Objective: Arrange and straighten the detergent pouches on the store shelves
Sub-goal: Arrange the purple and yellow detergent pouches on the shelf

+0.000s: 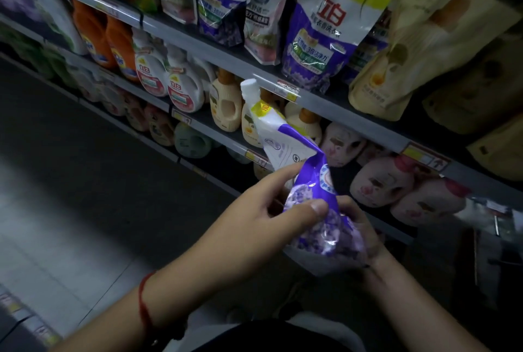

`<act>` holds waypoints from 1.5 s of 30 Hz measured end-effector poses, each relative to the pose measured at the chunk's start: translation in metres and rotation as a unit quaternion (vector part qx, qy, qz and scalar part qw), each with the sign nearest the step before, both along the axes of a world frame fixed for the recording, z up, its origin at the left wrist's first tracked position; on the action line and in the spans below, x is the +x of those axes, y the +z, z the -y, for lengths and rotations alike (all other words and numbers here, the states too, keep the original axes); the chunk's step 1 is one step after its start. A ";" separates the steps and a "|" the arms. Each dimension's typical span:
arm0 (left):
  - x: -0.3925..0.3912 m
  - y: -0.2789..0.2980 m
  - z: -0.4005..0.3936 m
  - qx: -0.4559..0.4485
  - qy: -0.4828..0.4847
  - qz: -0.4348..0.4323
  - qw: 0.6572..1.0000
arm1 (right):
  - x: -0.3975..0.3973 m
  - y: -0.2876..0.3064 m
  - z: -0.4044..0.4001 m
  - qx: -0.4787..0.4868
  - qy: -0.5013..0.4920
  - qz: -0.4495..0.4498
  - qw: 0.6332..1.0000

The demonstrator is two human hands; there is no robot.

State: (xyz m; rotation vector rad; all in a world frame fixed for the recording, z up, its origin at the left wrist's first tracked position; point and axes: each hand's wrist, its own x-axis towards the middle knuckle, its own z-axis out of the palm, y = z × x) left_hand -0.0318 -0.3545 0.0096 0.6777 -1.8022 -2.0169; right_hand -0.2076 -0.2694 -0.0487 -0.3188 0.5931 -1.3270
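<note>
Below the pouch shelf (325, 102), left hand (266, 210) and right hand (359, 230) both grip a crumpled purple pouch (311, 199); likely next: smooth it, stand it upright among the others.

A purple and white detergent pouch (308, 182) is held between the left hand (266, 216) and the right hand (359, 233). It is crumpled and tilted, with its white cap up and away from the hands. Above the hands, more pouches (325, 32) stand leaning in a row on the shelf (254, 68).
</note>
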 end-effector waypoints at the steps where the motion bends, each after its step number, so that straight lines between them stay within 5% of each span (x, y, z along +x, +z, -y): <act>1: 0.001 -0.002 0.001 0.020 0.003 -0.008 1.000 | 0.001 0.009 0.004 0.052 0.032 0.003 0.998; 5: 0.006 -0.011 0.000 0.127 0.050 -0.034 0.990 | -0.017 0.012 -0.001 0.088 -0.070 -0.157 0.981; 9: -0.006 -0.046 0.010 0.198 0.107 0.003 0.974 | -0.019 0.032 0.000 0.086 -0.147 -0.350 0.921; 12: -0.019 -0.060 0.013 0.376 0.094 0.014 0.922 | -0.009 0.050 -0.002 0.049 -0.112 -0.453 0.883; 19: -0.033 -0.088 0.007 0.479 0.153 -0.059 0.862 | 0.016 0.067 -0.005 0.004 0.005 -0.641 0.767; 26: -0.043 -0.094 0.028 0.407 0.191 -0.058 0.891 | 0.001 0.060 0.003 -0.003 0.017 -0.760 0.650; 35: -0.082 -0.075 0.054 0.175 0.270 -0.026 0.946 | -0.067 0.049 0.001 0.064 0.003 -0.910 0.409; 45: -0.156 -0.043 0.072 0.017 0.278 -0.030 0.960 | -0.178 0.051 0.019 0.117 -0.020 -0.912 0.394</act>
